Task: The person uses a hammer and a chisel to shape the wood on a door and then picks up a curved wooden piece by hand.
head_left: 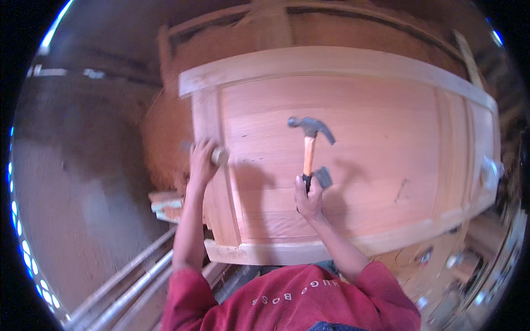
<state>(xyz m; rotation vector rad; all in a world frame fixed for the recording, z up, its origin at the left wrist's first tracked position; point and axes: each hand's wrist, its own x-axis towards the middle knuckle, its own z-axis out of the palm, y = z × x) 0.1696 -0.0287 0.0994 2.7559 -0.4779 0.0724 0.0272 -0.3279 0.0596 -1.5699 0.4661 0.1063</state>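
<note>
My right hand (309, 199) is closed round the black grip of a claw hammer (310, 151). Its wooden shaft points away from me, and the grey head with its curved claw is raised over a wooden panel door (342, 127). Beside that hand shows a dark grey rectangular piece (322, 177); whether I hold it or it lies on the panel is unclear. At the door's left upright, my left hand (203, 159) grips what looks like a chisel. The pale, rounded handle end (220, 156) sticks out to the right, and a blurred grey tip shows on the left.
Reddish sawdust (163, 138) is heaped left of and beyond the door. Long rails (130, 284) run at the lower left, near wood offcuts (165, 204). A clear plastic bag (489, 174) lies on the door's right end. Scattered debris (452, 265) covers the ground at right.
</note>
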